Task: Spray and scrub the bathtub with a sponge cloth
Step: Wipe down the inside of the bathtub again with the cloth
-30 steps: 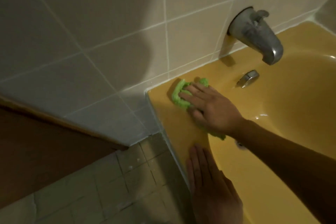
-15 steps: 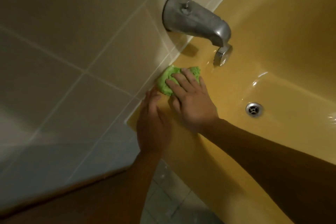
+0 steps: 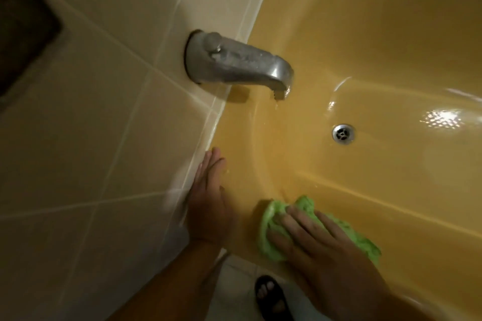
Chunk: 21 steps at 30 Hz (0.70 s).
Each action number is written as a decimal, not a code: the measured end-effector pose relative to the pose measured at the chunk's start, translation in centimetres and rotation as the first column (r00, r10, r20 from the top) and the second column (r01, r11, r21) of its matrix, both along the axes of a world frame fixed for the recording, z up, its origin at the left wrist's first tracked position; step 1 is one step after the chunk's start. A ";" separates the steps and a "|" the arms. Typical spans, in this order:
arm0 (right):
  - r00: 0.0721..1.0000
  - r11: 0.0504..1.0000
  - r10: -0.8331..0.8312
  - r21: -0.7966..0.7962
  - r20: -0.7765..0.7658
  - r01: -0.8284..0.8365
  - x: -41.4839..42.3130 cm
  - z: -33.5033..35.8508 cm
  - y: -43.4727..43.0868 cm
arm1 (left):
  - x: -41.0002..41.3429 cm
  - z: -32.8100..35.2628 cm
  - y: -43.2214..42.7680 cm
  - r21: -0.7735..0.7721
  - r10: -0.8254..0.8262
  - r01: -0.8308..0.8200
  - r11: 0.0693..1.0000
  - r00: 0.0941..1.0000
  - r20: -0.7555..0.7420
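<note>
Right hand [image 3: 326,255], fingers spread flat, presses the green sponge cloth [image 3: 270,216] against the near inner wall of the bathtub [image 3: 378,47]. Left hand [image 3: 208,211], fingers straight and together, rests flat on the rim beside it, along the tiled wall [image 3: 104,138]. Half a second earlier the cloth lay just ahead of the left fingertips, below the spout [image 3: 234,62]. It now sits right of that hand, well apart from the spout. By this reading the corner ledge is wiped and scrubbing passes to the basin wall; the floor around the drain [image 3: 343,133] likely remains.
</note>
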State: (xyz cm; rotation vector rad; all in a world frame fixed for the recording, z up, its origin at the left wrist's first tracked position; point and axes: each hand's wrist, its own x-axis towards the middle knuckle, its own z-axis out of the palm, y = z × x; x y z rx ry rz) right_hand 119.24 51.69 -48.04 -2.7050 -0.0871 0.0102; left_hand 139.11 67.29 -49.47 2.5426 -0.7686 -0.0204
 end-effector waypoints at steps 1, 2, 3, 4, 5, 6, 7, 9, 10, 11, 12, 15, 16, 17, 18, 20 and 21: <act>0.999 0.998 -0.037 -0.052 -0.003 0.037 -1.1 0.2 0.7 | 0.7 -0.1 0.1 0.018 -0.077 0.076 0.997 0.997 0.024; 0.996 0.995 -0.077 -0.074 -0.040 0.074 -1.0 0.2 1.2 | 1.3 -0.1 0.1 0.042 -0.137 0.135 0.990 0.990 0.033; 0.986 0.988 -0.140 -0.077 -0.095 0.133 -0.2 0.2 2.2 | 1.8 0.1 0.0 0.057 -0.181 0.180 0.982 0.983 0.020; 0.965 0.974 -0.223 -0.081 -0.139 0.214 1.4 0.5 3.3 | 2.1 0.2 0.0 0.064 -0.218 0.218 0.974 0.976 -0.001; 0.937 0.948 -0.315 -0.091 -0.153 0.304 3.4 0.7 4.6 | 2.4 0.2 0.0 0.065 -0.239 0.240 0.969 0.971 -0.018; 0.902 0.916 -0.401 -0.104 -0.159 0.388 5.3 1.0 5.7 | 2.5 0.2 0.1 0.061 -0.253 0.254 0.965 0.967 -0.027; 0.867 0.881 -0.473 -0.109 -0.158 0.461 6.6 1.2 6.7 | 2.6 0.2 0.1 0.058 -0.256 0.257 0.965 0.966 -0.029; 0.804 0.816 -0.578 -0.107 -0.143 0.568 7.1 1.5 7.8 | 2.7 0.1 0.1 0.076 -0.255 0.256 0.964 0.967 -0.021; 0.778 0.792 -0.611 -0.110 -0.148 0.601 6.1 1.6 8.2 | 2.8 0.1 0.2 0.093 -0.288 0.287 0.953 0.958 -0.007; 0.752 0.767 -0.641 -0.120 -0.152 0.630 4.4 1.7 8.4 | 2.9 0.0 0.2 0.111 -0.371 0.368 0.923 0.929 0.005; 0.722 0.737 -0.676 -0.140 -0.147 0.661 2.4 1.7 8.4 | 2.9 0.0 0.1 0.125 -0.502 0.497 0.859 0.865 0.013; 0.505 0.510 -0.859 -0.240 -0.086 0.826 -4.1 0.8 7.2 | 2.8 -0.2 -0.3 0.149 -0.819 0.810 0.568 0.573 0.007; 0.354 0.355 -0.934 -0.254 -0.049 0.900 -5.6 0.5 6.6 | 2.7 -0.3 -0.6 0.148 -0.853 0.843 0.517 0.521 0.010; 0.186 0.185 -0.982 -0.250 -0.020 0.950 -6.4 0.3 6.3 | 2.5 -0.3 -0.8 0.147 -0.868 0.858 0.492 0.496 0.012; 0.042 0.040 -0.999 -0.240 0.004 0.970 -6.4 0.1 6.4 | 2.2 -0.3 -1.0 0.148 -0.879 0.869 0.473 0.476 0.017; -0.026 -0.032 -0.999 -0.225 0.033 0.974 -5.0 -0.1 7.7 | 1.3 -0.5 -1.3 0.149 -0.909 0.898 0.415 0.416 0.028; 0.062 0.054 -0.998 -0.219 0.032 0.974 -4.3 -0.2 8.9 | 0.8 -0.7 -1.6 0.143 -0.924 0.913 0.382 0.381 0.031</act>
